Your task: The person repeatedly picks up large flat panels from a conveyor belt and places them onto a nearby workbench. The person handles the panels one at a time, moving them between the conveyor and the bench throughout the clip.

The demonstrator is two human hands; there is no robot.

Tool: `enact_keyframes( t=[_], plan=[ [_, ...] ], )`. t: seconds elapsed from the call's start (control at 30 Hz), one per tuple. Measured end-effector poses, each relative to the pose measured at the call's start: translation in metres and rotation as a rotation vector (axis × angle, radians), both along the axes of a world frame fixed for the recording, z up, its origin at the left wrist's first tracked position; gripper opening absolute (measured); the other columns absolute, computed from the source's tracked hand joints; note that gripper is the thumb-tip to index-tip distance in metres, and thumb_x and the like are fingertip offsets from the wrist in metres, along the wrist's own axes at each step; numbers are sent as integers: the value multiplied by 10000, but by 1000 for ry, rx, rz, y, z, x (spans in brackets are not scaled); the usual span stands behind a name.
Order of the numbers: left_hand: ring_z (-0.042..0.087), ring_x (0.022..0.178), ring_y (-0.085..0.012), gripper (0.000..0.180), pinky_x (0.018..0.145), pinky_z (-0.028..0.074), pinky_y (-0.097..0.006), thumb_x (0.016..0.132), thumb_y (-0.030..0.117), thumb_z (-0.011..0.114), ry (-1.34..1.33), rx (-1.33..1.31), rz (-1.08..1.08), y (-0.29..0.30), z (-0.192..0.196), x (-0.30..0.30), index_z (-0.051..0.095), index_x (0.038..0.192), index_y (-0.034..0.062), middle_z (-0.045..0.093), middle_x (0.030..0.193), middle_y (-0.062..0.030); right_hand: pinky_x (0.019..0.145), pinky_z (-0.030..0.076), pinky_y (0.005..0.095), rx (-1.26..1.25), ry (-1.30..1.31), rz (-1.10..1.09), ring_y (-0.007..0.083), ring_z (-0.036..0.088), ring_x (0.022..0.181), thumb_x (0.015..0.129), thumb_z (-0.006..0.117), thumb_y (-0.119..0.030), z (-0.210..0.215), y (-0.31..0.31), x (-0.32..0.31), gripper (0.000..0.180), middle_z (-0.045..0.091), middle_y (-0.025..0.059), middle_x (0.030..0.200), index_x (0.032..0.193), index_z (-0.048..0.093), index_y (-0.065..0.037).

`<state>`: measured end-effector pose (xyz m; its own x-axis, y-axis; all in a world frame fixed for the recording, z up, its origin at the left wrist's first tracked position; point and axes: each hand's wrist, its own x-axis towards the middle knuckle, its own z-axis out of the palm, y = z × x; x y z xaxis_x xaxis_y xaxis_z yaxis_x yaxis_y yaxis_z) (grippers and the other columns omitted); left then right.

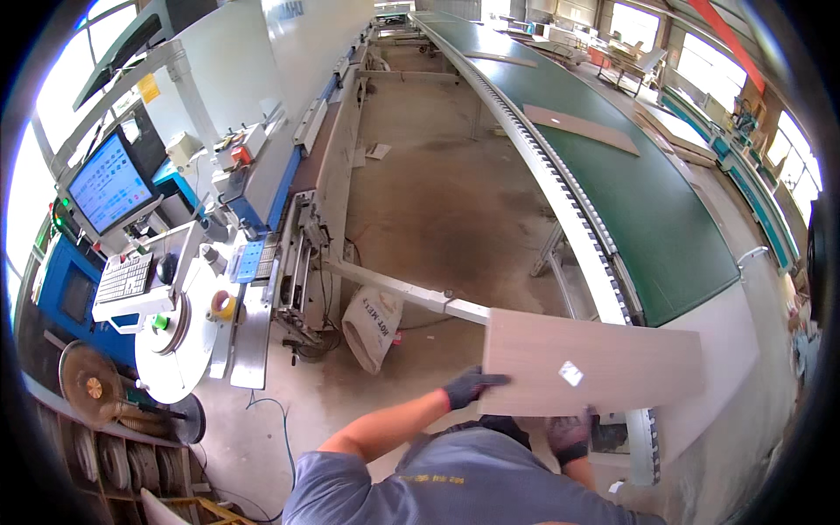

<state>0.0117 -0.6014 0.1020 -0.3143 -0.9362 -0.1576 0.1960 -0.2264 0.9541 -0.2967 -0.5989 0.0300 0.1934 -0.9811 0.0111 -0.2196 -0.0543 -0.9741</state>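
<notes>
A flat light wood-grain board (pixel 621 359) with a small white label lies across the near end of the conveyor rail, its left part jutting out in front of me. My left hand (pixel 472 388), in a dark glove, is closed on the board's left edge near its lower corner. At the near long edge, my right hand (pixel 569 434), also gloved, grips the board; its fingertips are partly hidden at the edge.
The green conveyor belt (pixel 652 236) runs away from me, carrying another board (pixel 582 129). On the left stand an edge machine with a monitor (pixel 110 180), a keyboard (pixel 124 278), a tape roll (pixel 222 304) and a fan (pixel 92 383). A white sack (pixel 372 328) sits on the floor.
</notes>
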Motion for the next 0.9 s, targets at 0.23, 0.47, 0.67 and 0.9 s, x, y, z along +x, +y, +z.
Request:
enact_keyframes(
  t=[0.23,0.47,0.67,0.9],
  plan=[
    [509,634,-108,354,572,429,-288,906,393,572,-185,377,880,161,-133,197,650,863,50,574,704,-3,1008,361,470,553,-1114,-420,277,432,1234,944,345,-519,11,-85,-64,568,483,80,1342,1328,468,-119],
    [419,572,-95,377,506,349,-294,938,323,530,-582,315,1600,348,-64,185,540,661,67,458,578,30,1025,366,458,827,-983,-35,314,439,1227,934,255,-596,16,-141,136,672,455,79,1366,1376,393,-110],
    [522,800,-172,363,749,464,-330,957,293,502,-942,529,2043,524,-121,66,624,919,-47,619,908,-82,1025,382,423,925,-863,676,259,471,1206,935,394,-532,-18,-126,339,569,505,80,1308,1309,455,-108],
    [546,893,-229,346,773,467,-364,950,281,443,77,566,2671,542,-80,-152,549,1015,-42,557,989,-112,1052,357,434,1426,-469,760,266,456,1238,900,540,-477,-24,14,458,572,474,89,1367,1325,453,-104]
  ],
)
